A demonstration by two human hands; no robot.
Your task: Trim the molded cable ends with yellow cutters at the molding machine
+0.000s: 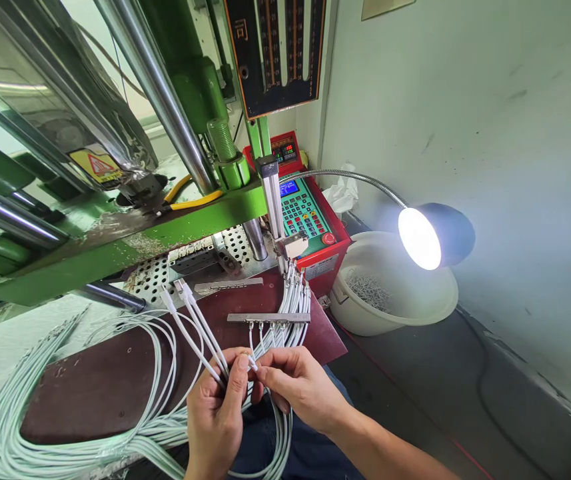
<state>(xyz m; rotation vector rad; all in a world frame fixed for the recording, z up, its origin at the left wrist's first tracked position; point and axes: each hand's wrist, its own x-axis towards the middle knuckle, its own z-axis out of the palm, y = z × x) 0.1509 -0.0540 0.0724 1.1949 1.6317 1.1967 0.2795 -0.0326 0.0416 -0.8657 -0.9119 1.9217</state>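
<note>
My left hand (218, 413) is closed around a bunch of white cables (190, 333), whose plug ends stick up and away from my fist. My right hand (298, 383) pinches a single white cable end (252, 363) right beside my left thumb. Just beyond my fingers lies a grey metal fixture bar (268, 318) on a dark red-brown board (105, 380). Several cable ends are seated along the bar's near edge, and their cables rise toward a clamp (292, 247).
A big loop of white cables (25, 407) lies at left. A green moulding machine (130, 233) with steel columns stands behind. A red control panel (308, 213), a white basin of small parts (390, 293) and a lit gooseneck lamp (428, 237) are at right.
</note>
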